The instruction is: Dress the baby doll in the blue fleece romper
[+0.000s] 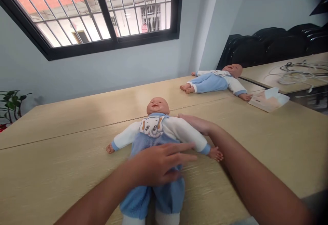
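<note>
A baby doll (pixel 153 143) lies on its back on the table, its head away from me. It wears a blue and white outfit with an elephant face on the chest, and its arms are spread. Over the doll's belly is my left hand (pixel 159 165), slightly blurred, fingers apart and holding nothing; whether it touches the cloth I cannot tell. My right hand (pixel 198 124) lies beside the doll's shoulder, behind the white sleeve on the right. It looks stretched out flat, with most fingers hidden by the sleeve.
A second, similarly dressed doll (pixel 212 81) lies at the back right of the wooden table (pixel 64 167). Near its hand is an open white box (pixel 269 100). Tangled cables (pixel 297 74) lie on another table, with black chairs (pixel 269 43) behind. A plant (pixel 12 103) stands far left.
</note>
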